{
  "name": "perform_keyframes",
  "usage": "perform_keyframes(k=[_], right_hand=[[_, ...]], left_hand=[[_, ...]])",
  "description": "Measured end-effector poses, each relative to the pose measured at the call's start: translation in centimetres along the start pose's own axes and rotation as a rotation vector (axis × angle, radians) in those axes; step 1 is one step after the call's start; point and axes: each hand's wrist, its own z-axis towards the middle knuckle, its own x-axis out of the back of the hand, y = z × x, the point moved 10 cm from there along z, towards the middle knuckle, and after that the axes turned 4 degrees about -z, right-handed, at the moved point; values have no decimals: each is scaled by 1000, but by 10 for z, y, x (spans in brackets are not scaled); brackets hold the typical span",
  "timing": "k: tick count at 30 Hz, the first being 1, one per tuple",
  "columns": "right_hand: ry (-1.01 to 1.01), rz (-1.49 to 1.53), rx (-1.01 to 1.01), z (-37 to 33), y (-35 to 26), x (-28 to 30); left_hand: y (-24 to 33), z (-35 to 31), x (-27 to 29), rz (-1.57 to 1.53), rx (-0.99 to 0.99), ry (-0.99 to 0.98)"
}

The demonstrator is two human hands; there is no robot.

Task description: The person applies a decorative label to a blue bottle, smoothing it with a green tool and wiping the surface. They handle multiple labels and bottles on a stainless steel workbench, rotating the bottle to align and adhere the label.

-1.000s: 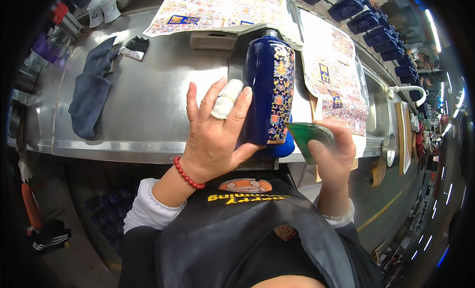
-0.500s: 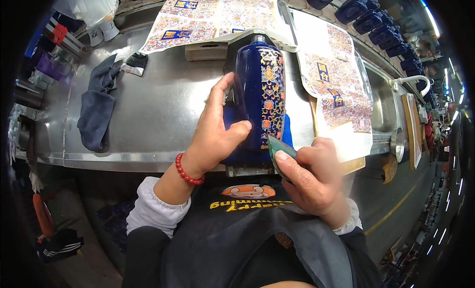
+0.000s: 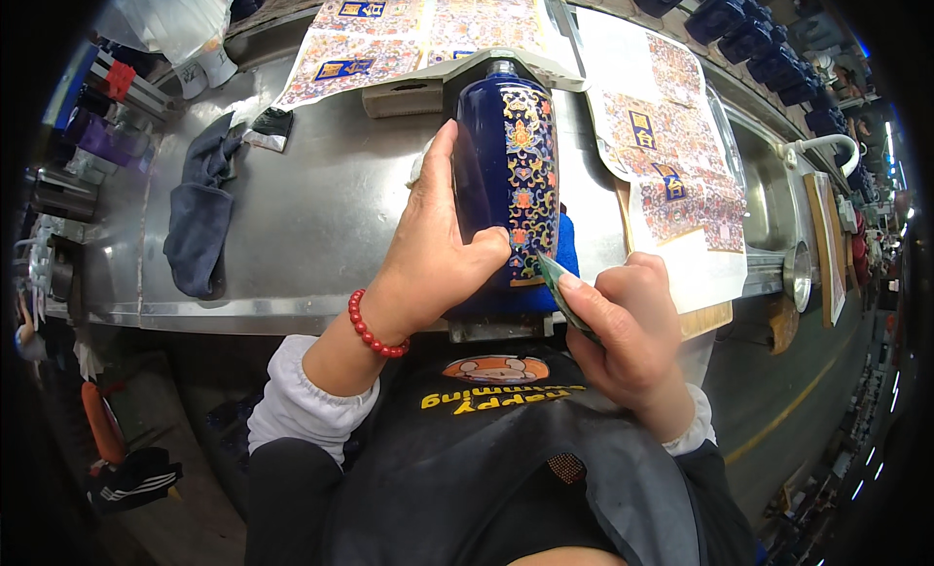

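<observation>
A dark blue bottle [image 3: 479, 167] lies on a blue cloth [image 3: 566, 260], its neck pointing away from me. Down its right part runs a patterned panel [image 3: 525, 192] with flowers and gold scrolls. My left hand [image 3: 433, 235] holds the bottle from the left, its thumb at the panel's lower left edge; most of its fingers are hidden behind the bottle. Pinched in my right hand [image 3: 628, 337] is a thin green scraper [image 3: 564, 289], its tip at the panel's lower right edge. I cannot tell whether the tip touches.
Printed pattern sheets lie on the metal worktop [image 3: 292, 206], one sheet [image 3: 379, 41] at the back and another sheet [image 3: 666, 148] on the right. A dark cloth [image 3: 202, 211] lies at the left. Beyond the right sheet is a sink [image 3: 764, 187]; several blue bottles [image 3: 769, 55] stand far right.
The scraper has shifted slightly right relative to the bottle and now appears more edge-on. My left thumb has moved right, up to the panel's edge. The whole view has shifted slightly.
</observation>
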Motion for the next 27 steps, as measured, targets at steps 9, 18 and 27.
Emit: perform_keyframes(k=[9, 18, 27], right_hand=[[7, 24, -13, 2, 5, 3], [-55, 294, -316, 15, 65, 8], [-5, 322, -389, -7, 68, -1]], left_hand=[[-17, -4, 1, -335, 78, -36], [7, -49, -8, 367, -172, -43], [2, -58, -13, 828, -349, 76]])
